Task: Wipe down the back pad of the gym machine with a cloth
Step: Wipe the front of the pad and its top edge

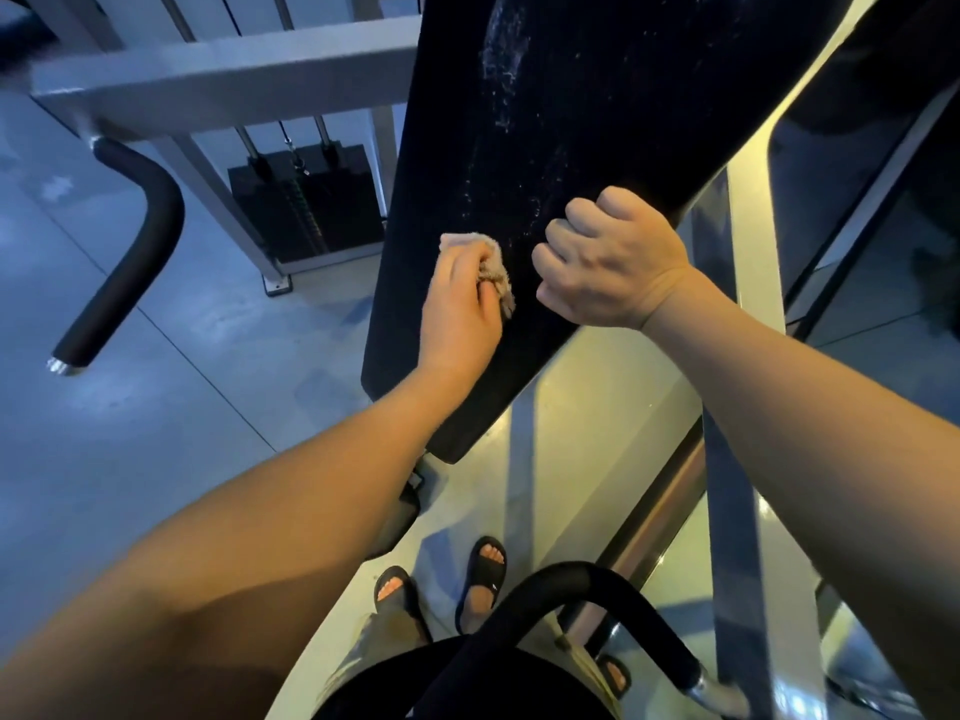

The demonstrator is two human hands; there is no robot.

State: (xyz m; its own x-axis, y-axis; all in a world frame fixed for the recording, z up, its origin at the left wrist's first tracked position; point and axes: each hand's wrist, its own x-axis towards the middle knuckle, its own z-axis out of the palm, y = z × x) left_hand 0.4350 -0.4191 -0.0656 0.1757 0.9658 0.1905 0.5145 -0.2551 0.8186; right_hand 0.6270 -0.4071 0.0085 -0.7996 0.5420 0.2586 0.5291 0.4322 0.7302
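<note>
The left hand (pixel 457 304) pinches a bunched cloth (pixel 500 277) against the lower back pad (pixel 623 122) while the right hand (pixel 613 262) sits beside it, an empty fist, and so small a wad could, I think, miss the white streaks (pixel 500 70) higher up.

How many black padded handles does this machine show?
2: one bent handle left of the back pad, one curved handle at the picture's bottom edge. More may be hidden.

Matt black pad (pixel 571 122), fuzzy cloth (pixel 498 275)
</note>
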